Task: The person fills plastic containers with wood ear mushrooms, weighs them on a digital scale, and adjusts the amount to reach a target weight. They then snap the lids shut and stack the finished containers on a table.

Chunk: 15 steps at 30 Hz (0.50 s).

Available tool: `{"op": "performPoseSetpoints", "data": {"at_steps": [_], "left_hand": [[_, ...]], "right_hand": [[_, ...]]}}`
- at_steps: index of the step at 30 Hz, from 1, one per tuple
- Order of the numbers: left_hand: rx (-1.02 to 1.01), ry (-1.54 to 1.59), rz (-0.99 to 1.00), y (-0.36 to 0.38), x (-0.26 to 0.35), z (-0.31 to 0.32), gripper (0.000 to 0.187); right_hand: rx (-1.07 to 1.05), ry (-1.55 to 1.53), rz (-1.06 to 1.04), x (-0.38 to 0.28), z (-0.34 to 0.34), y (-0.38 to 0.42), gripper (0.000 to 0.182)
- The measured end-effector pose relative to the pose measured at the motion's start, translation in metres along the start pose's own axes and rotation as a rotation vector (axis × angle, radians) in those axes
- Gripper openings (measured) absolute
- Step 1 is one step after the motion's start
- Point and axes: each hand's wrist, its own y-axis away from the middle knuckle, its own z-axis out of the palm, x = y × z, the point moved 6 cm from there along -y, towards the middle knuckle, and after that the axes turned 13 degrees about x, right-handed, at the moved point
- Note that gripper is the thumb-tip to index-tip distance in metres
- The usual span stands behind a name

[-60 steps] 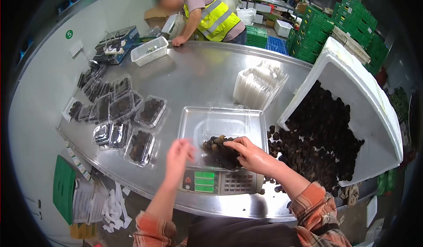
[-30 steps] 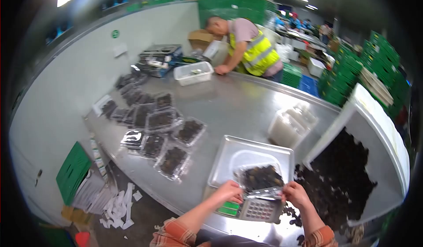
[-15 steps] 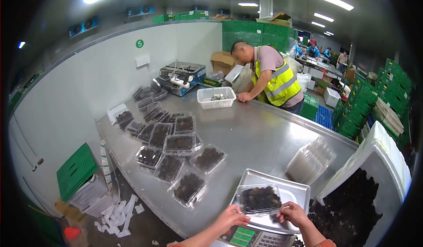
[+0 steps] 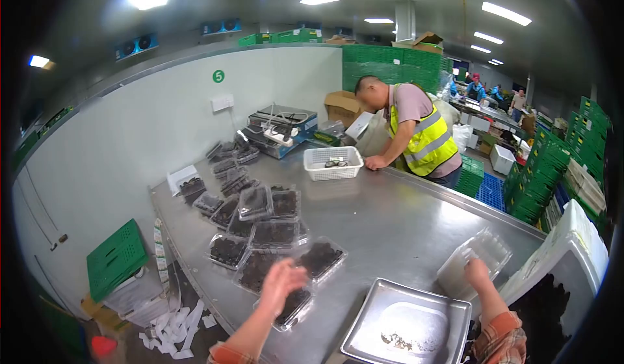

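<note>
My left hand (image 4: 284,285) is over the near end of the filled clear boxes, its fingers partly spread and nothing in them. One clear box (image 4: 255,203) of dark pieces lies on top of others. On the right, my right hand (image 4: 477,272) touches a stack of empty clear boxes (image 4: 457,277); its fingertips are too blurred to read. Between my hands the metal tray (image 4: 370,305) holds only small dark crumbs.
A white foam box (image 4: 578,250) of dark pieces leans at the right. A white basket (image 4: 333,171) stands near the far edge, beside a person in a yellow vest (image 4: 426,140) leaning on the table. Electrical equipment (image 4: 286,144) sits by the wall.
The filled box has left the tray and both my hands. My left hand has moved left to the filled boxes, my right hand up to the empty stack. The view has shifted slightly.
</note>
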Motion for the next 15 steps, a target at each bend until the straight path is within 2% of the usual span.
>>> {"op": "performPoseSetpoints", "data": {"at_steps": [2,5,8,11,13,14,15], "left_hand": [[-0.062,-0.103,-0.048,0.027,-0.037,-0.006,0.028],[-0.046,-0.209,-0.054,0.068,-0.057,-0.018,0.023],[0.055,-0.229,-0.053,0.102,-0.065,-0.035,0.024],[-0.109,-0.313,-0.073,0.147,-0.090,-0.036,0.023],[-0.183,-0.390,-0.310,0.198,-0.081,0.000,0.021],[-0.239,-0.439,-0.450,0.222,-0.085,0.015,0.020],[-0.398,-0.483,-0.318,0.239,-0.097,0.024,0.021]], "right_hand": [[0.075,-0.121,0.080,-0.001,-0.020,0.004,0.020],[0.284,-0.099,0.067,-0.001,-0.045,0.010,0.020],[0.590,-0.233,-0.143,-0.015,-0.068,0.036,0.019],[0.447,-0.383,-0.441,-0.060,-0.085,0.098,0.014],[0.200,-0.289,-0.683,-0.094,-0.085,0.161,0.013],[0.022,-0.333,-0.705,-0.109,-0.085,0.190,0.015],[-0.001,-0.353,-0.739,-0.100,-0.057,0.213,0.020]]}}
